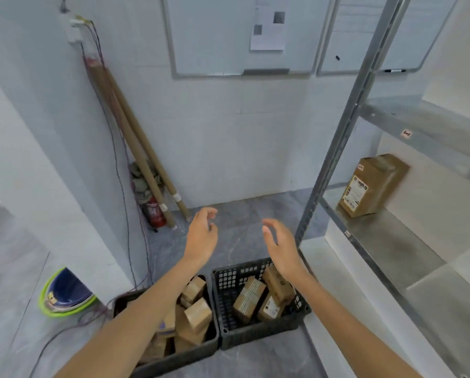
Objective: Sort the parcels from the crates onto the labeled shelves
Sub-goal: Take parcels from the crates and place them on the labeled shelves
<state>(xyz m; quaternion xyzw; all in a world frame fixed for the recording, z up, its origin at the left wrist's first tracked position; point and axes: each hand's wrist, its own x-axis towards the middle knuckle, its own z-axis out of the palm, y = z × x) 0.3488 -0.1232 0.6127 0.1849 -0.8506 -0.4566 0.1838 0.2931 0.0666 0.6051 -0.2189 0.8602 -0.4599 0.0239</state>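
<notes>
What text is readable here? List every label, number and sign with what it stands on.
None reads clearly.
Upper shelf tag: dark marks, too blurred.
Shelved parcel label: print too small.
Whiteboard paper: blurred.
Fire extinguisher label: blurred.

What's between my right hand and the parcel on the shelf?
In the head view, the rack's metal upright stands between the right hand and the parcel.
</notes>
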